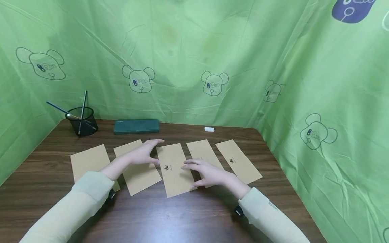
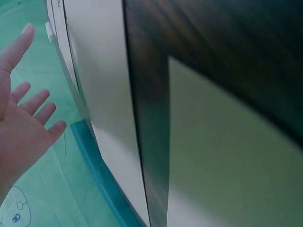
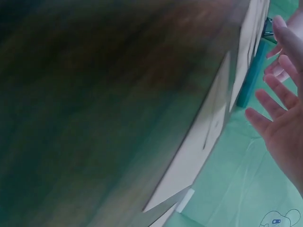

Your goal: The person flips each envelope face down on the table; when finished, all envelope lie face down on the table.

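Several flat tan paper rectangles, like kraft envelopes, lie in a fanned row on the dark wooden table. A small black crown print marks the middle one (image 1: 173, 180). My left hand (image 1: 143, 153) hovers over the left-of-middle rectangle (image 1: 140, 182), thumb and fingers spread towards the middle one. Above the middle and right-of-middle rectangle (image 1: 201, 148) is my right hand (image 1: 208, 172), fingers extended to the left. Both wrist views show the left palm (image 2: 21, 137) and right palm (image 3: 284, 132) holding nothing.
At the row's ends lie the leftmost rectangle (image 1: 88, 162) and the rightmost (image 1: 243, 168). Along the back edge stand a black mesh pen cup (image 1: 82, 123), a dark green case (image 1: 136, 126) and a small white block (image 1: 209, 129). A green curtain (image 1: 182, 108) surrounds the table.
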